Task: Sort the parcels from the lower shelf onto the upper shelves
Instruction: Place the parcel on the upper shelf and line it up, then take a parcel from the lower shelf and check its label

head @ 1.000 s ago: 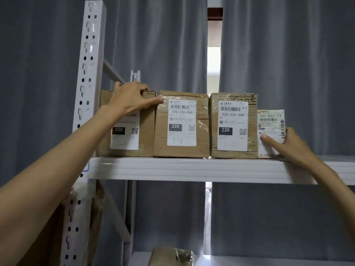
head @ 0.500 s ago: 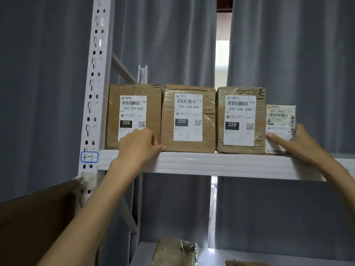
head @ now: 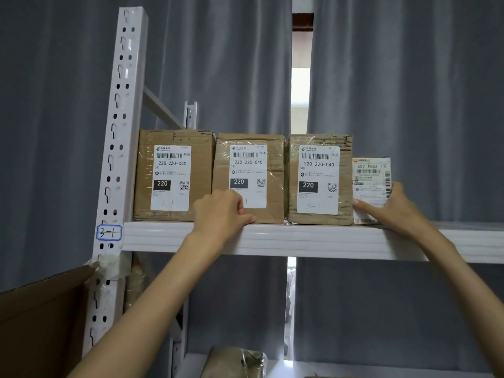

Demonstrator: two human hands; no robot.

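On the white upper shelf (head: 313,238) in front of you stand four parcels in a row, labels facing you; the left box (head: 174,175), the middle box (head: 249,170) and the right box (head: 320,178) are brown cardboard and sit just beside one another, and a small parcel (head: 372,175) with a white label stands at the right end, touching the right box. Your left hand (head: 221,211) is curled at the foot of the middle box, fingers bent against its front and the shelf edge; your right hand (head: 392,205) lies half open on the small parcel, thumb on its face and fingers round its right side. A perforated white upright (head: 117,148) carries a tag (head: 109,232) marked 3-1; grey curtains (head: 409,105) hang behind, parted by a bright gap; below, another taped parcel (head: 237,362) rests on the lower shelf (head: 354,371), and brown cardboard (head: 41,323) leans at the lower left.
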